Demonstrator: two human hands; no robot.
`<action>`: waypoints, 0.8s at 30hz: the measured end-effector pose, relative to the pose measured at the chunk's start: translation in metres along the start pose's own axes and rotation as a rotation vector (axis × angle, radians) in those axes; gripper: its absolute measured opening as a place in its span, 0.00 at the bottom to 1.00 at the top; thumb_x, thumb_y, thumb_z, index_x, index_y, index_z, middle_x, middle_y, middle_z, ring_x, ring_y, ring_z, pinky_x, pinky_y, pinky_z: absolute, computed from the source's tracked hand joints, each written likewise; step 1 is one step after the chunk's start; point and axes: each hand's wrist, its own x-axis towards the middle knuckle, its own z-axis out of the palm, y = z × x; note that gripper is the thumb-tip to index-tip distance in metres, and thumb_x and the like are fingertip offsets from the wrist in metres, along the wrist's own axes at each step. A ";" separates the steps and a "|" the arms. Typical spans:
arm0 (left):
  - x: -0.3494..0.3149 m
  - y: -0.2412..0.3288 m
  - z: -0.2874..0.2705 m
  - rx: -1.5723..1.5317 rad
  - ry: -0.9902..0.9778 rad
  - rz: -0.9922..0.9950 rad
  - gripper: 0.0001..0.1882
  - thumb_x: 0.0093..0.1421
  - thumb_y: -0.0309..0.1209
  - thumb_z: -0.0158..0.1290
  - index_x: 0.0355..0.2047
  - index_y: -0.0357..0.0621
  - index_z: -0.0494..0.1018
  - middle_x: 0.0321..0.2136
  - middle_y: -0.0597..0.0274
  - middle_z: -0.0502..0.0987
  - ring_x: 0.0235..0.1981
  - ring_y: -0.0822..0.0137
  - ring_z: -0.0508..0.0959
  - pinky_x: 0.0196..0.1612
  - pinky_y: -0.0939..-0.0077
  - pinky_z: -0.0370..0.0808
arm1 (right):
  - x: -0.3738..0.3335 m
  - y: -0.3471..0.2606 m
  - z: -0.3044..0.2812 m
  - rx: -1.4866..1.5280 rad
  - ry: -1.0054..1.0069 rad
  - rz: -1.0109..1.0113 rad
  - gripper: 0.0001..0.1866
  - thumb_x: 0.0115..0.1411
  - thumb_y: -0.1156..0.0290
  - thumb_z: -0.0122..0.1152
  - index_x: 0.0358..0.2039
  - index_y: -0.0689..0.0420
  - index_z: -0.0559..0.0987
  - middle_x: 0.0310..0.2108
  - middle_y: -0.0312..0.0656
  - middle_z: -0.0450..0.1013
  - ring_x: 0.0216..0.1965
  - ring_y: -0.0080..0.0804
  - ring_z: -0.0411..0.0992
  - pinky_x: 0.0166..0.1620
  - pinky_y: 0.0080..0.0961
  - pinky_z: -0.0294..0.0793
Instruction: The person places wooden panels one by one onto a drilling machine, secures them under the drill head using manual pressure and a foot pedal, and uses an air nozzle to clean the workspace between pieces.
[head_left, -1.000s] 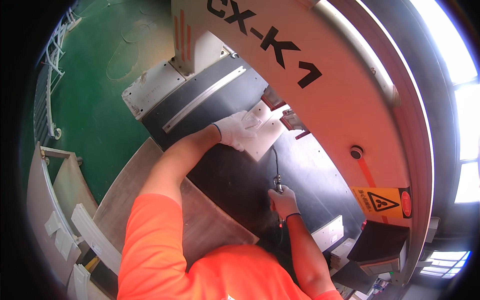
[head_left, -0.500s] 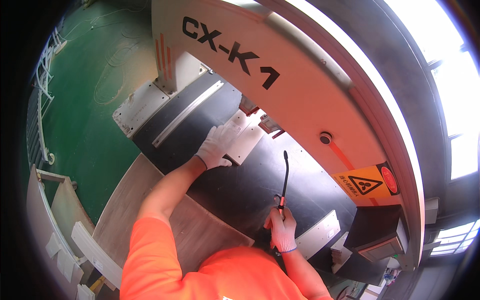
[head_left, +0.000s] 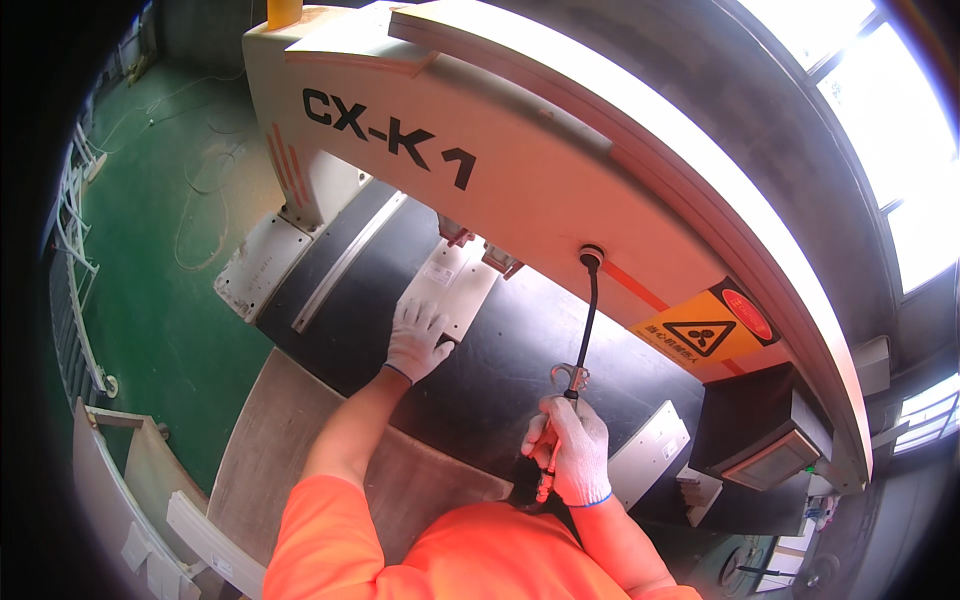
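Note:
My left hand (head_left: 416, 342), in a white knit glove, lies with its fingers spread on the near end of a flat white board (head_left: 462, 290). The board's far end reaches under the machine's beam, beside two small reddish blocks (head_left: 502, 262). In my gloved right hand (head_left: 582, 455) is an air blow gun (head_left: 571, 379) with a long thin black nozzle and a reddish hose fitting below. The nozzle points away from me. Its tip overlaps the round button (head_left: 592, 254) on the beam; whether they touch I cannot tell.
A large pale machine beam (head_left: 530, 200) arches over the dark worktable (head_left: 520, 350). A warning label (head_left: 700, 330) and a black box (head_left: 765, 425) sit at its right. Another white panel (head_left: 650, 450) lies near my right hand. A brown board (head_left: 290, 430) is at the near left.
The view has shifted. My right hand has brought the blow gun's tip up to the beam's round button. The left hand stays at the board's near end.

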 end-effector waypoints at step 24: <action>-0.006 0.000 0.004 0.102 -0.030 -0.025 0.28 0.59 0.41 0.63 0.59 0.46 0.78 0.63 0.48 0.74 0.68 0.40 0.69 0.75 0.33 0.60 | -0.131 0.164 -0.273 -0.838 -0.073 0.719 0.27 0.60 0.45 0.75 0.34 0.62 0.86 0.26 0.44 0.81 0.28 0.35 0.80 0.37 0.33 0.79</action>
